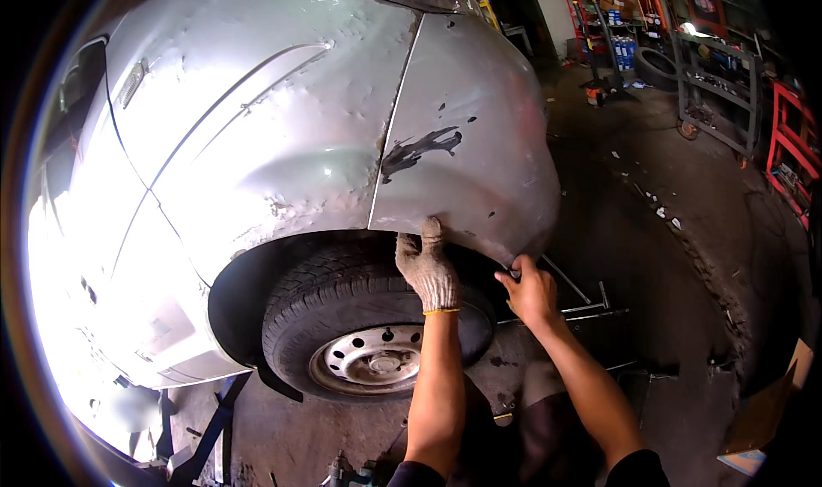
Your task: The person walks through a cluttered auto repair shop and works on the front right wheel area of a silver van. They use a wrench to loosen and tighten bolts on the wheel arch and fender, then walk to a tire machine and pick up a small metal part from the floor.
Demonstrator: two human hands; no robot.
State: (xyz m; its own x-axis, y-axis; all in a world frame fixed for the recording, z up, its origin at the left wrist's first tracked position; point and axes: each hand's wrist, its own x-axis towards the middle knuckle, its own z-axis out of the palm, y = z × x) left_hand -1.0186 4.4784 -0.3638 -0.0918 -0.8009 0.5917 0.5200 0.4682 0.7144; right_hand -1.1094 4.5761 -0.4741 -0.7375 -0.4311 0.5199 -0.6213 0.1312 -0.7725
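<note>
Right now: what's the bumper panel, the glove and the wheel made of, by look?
Bumper panel: silver-painted, probably plastic; paint flaked to black patches. Glove on the left hand: knitted fabric, likely cotton, soiled grey, yellow cuff. Wheel: pressed steel, dull silver, round vent holes; tyre black rubber.

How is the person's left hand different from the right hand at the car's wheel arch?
The left hand wears a knitted work glove; the right hand is bare. The left hand presses up against the edge of the silver bumper above the tyre; the right hand sits lower, gripping something small and dark at the bumper's lower edge. Both reach into the wheel arch.
</note>
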